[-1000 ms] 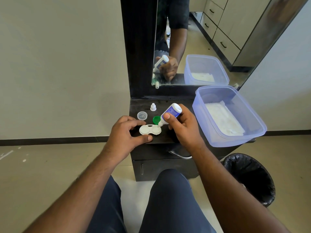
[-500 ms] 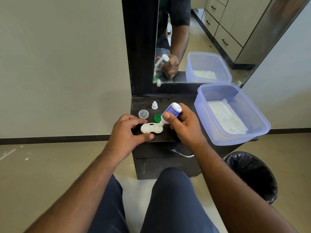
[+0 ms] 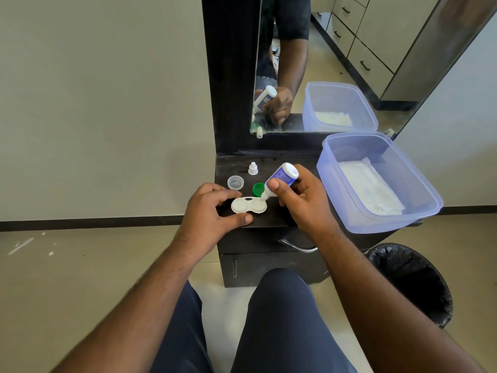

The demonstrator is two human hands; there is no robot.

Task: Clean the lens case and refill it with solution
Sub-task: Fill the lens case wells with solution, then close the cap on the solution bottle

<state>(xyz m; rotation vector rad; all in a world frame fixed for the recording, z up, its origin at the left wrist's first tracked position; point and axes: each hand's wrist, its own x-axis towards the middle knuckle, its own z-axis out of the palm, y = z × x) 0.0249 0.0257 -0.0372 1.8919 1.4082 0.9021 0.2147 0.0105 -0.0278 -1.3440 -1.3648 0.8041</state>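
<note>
Near front edge of dark cabinet top (image 3: pixel 282 162): left hand (image 3: pixel 207 219), thumb and curled forefinger bracketing white lens case (image 3: pixel 248 205), contact not certain. Case flat, both wells uncapped, just behind that edge. Right hand (image 3: pixel 304 203) gripping solution bottle (image 3: pixel 281 177), tilted nozzle-down onto case's right well. Just behind case: green cap (image 3: pixel 257 189); left of it, clear cap (image 3: pixel 235 182); farther back, small white nozzle cap (image 3: pixel 252 168). Over right edge: translucent blue tub (image 3: pixel 403 211) holding white tissue (image 3: pixel 371 191). Along rear edge: mirror (image 3: pixel 336 63). Lower right, on floor: black-lined bin (image 3: pixel 414 281).
</note>
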